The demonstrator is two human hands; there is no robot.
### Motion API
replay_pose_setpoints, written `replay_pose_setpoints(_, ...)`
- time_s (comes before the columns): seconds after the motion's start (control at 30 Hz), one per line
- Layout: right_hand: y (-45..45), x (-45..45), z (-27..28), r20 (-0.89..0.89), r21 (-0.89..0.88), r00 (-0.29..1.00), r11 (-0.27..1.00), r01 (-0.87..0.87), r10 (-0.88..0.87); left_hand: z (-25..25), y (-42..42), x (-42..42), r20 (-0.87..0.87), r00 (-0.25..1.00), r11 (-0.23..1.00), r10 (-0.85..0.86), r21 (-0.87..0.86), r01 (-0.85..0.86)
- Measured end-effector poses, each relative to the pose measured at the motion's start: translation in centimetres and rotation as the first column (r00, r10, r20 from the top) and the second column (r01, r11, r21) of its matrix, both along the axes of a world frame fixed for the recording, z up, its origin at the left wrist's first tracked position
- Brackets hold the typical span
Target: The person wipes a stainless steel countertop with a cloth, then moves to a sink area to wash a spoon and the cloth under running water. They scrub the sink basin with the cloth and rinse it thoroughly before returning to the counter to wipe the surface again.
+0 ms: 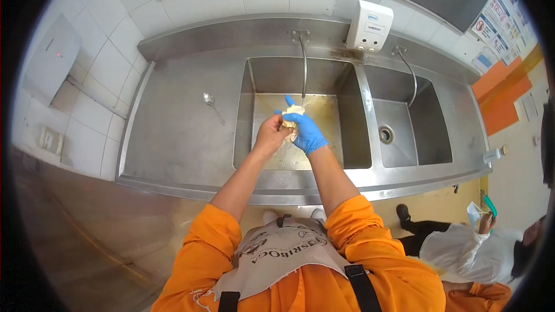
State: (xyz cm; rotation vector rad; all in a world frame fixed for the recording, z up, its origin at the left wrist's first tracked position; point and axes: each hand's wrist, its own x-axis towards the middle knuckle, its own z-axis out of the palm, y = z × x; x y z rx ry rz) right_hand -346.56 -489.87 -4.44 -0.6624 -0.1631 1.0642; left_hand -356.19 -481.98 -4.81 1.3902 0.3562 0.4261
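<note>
Both hands are together over the larger basin (354, 117) of a stainless steel sink. My left hand (268, 135) is bare, and its fingers grip a crumpled, cream-coloured, soft thing (295, 109) from the left. It could be a cloth or a glove; the folds do not settle which. From the right, my right hand (310, 132), in a blue disposable glove, closes around the same thing. One blue finger points up toward the tap spout (304, 73), which ends just above the hands. The two hands hide part of the cream thing.
A metal spoon (209, 100) lies on the left drainboard (182, 138). A soap dispenser (370, 26) hangs behind the sink. To the right is a smaller basin (427, 138) with its own tap (411, 69). A bottle (494, 154) stands near the right end. Another person (459, 249) is at lower right.
</note>
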Motion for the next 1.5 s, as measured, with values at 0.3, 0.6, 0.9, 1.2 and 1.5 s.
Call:
replay_pose_setpoints(0.3,1.4,2.4,5.1,0.395,-0.026,0.878,0.952,0.305,-0.270,6.2,2.1,-0.2,0.091,0.887,0.761,0.452,0.480,-0.437)
replay_pose_setpoints(0.6,-1.9,8.2,4.2,0.467,-0.528,0.858,0.711,0.465,-0.215,1.2,3.5,-3.5,-0.145,0.907,0.902,0.394,0.248,-0.353)
replay_pose_setpoints(0.9,-4.8,11.9,1.0,0.058,-0.411,0.931,0.842,0.350,-0.359,3.1,-5.0,2.5,-0.280,0.939,0.851,-0.200,-0.524,0.026)
replay_pose_setpoints(1.2,-6.0,7.3,2.3,-0.024,-0.005,0.999,1.000,-0.021,0.021,3.7,-3.8,9.5,-0.178,0.983,0.906,0.039,-0.409,-0.110)
replay_pose_setpoints(1.5,-9.2,12.7,1.7,0.092,-0.046,0.987,0.990,0.135,-0.131,4.7,-2.6,8.8,-0.133,0.991,0.999,-0.016,-0.042,0.010)
